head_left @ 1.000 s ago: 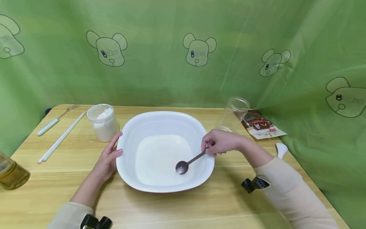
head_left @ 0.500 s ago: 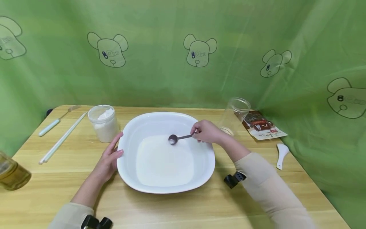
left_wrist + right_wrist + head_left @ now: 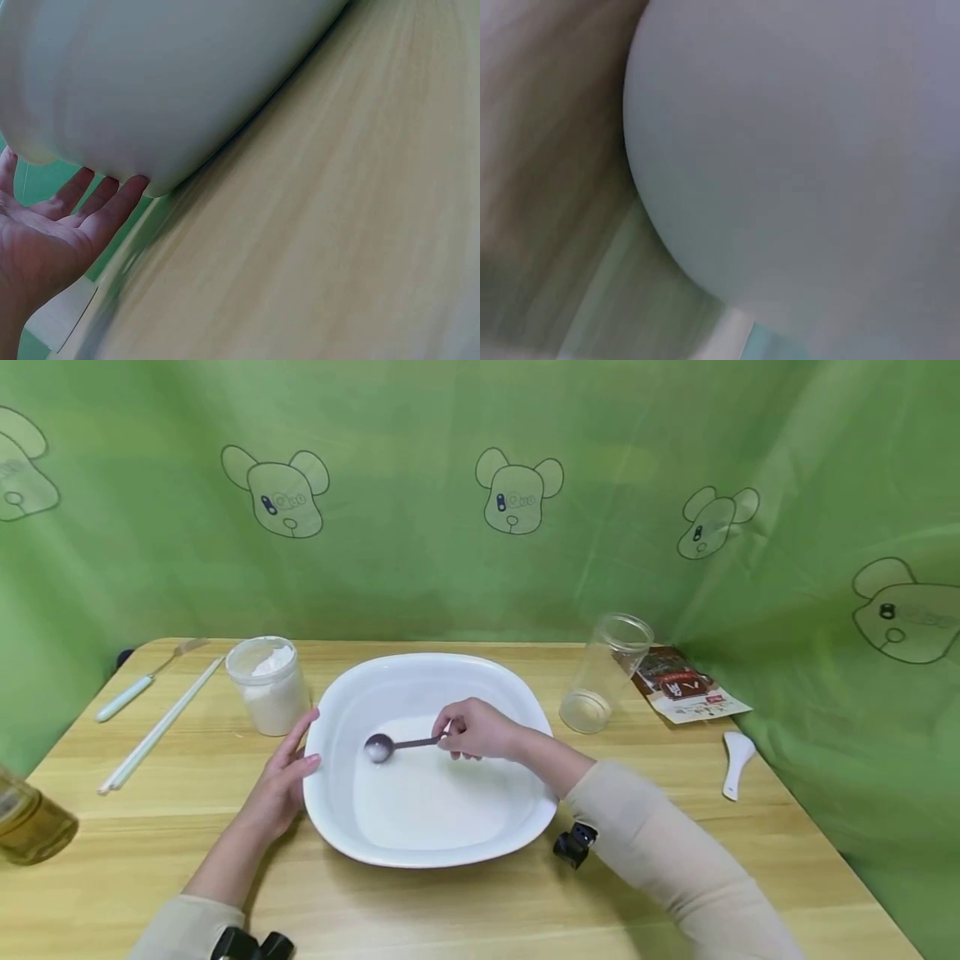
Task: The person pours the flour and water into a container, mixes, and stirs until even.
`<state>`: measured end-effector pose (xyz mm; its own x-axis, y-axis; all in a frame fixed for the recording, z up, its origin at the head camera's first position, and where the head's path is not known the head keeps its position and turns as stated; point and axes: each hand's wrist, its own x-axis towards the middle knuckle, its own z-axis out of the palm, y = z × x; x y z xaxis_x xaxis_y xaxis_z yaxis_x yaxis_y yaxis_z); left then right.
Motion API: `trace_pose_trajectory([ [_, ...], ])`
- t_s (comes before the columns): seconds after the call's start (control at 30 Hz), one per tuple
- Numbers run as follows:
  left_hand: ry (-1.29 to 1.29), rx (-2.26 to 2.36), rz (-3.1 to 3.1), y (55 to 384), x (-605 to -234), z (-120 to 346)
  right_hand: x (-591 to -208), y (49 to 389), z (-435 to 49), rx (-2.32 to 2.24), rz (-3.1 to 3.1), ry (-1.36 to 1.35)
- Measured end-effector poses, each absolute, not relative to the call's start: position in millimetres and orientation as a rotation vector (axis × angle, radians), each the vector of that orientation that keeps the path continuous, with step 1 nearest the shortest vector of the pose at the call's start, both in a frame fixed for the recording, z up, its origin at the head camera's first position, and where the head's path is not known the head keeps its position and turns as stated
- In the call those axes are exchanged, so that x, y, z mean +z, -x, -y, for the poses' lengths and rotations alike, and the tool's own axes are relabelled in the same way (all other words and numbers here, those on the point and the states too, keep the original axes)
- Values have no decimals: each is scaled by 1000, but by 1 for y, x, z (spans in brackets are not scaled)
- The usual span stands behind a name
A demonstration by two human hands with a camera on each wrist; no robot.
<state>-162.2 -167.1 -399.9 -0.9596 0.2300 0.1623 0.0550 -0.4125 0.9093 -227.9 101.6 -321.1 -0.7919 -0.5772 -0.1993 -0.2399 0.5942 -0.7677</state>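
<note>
A white basin (image 3: 431,857) stands on the wooden table, its floor covered by a smooth pale layer that looks like milky liquid. My right hand (image 3: 480,728) reaches over the basin and pinches the handle of a dark measuring spoon (image 3: 415,743). The spoon's round bowl is over the left part of the basin and looks whitish inside. My left hand (image 3: 279,785) touches the basin's left rim with thumb and forefinger. In the left wrist view, its spread, fairly straight fingers (image 3: 112,210) touch the outer wall. The right wrist view shows the basin's side (image 3: 780,165), with the right hand hidden.
Left of the basin are a jar of white powder (image 3: 273,693), pale chopsticks (image 3: 161,727), a fork-like tool with a light-blue handle (image 3: 126,697) and a bottle of amber liquid (image 3: 33,822). To the right are a clear jar (image 3: 603,672), a packet (image 3: 686,685) and a white spoon (image 3: 737,764).
My right hand has carried the measuring spoon from the basin's right side, first away from me, then across to the left. The left hand has stayed at the rim.
</note>
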Motion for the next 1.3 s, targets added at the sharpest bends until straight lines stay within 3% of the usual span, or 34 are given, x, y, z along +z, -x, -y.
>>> trace_pose_trajectory([
  [0.43,-371,2517,-1666,163,-398,169,-301,205,-148,-879,-2180,824],
  [0.8,-368,2510,-1672,162,-398,168,-274,214,-198,-790,-2407,692],
  [1.3,-373,2517,-1673,161,-397,167,-296,249,-170,-888,-2617,660],
])
